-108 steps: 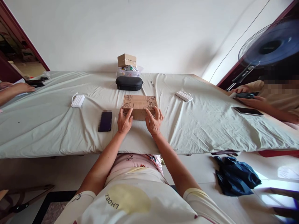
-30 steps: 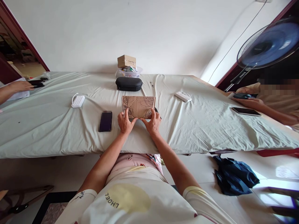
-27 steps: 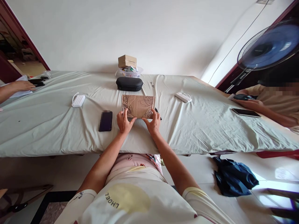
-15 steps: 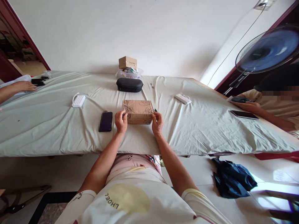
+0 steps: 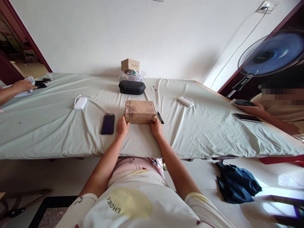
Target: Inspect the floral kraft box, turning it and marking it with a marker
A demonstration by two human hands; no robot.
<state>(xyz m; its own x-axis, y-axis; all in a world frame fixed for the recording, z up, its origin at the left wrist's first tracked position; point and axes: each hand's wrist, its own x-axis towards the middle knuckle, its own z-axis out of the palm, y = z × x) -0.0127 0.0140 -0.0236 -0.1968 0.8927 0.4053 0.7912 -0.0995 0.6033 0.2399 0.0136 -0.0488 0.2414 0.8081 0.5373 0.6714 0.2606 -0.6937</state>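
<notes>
A brown cardboard box (image 5: 140, 110) with scribbled dark drawings on its faces sits on the cloth in front of me. My left hand (image 5: 123, 126) grips its near left corner, thumb on the front face and the other fingers round the side. At the near right corner, my right hand (image 5: 156, 127) holds the box in the same way. A black marker (image 5: 161, 117) lies on the cloth just beyond my right hand. Left of my left hand lies a dark phone (image 5: 108, 123).
Behind the box are a black hard case (image 5: 132, 87), a clear plastic tub (image 5: 140, 76) and a smaller carton (image 5: 130, 65). White power banks (image 5: 81, 103) lie at both sides. Another person's hand (image 5: 23, 86) is at far left; someone at right holds a dark device near a phone (image 5: 248, 117).
Both hands have slid down and nearer to me along the box's sides. The box now shows its front face more upright. The marker has come into fuller view.
</notes>
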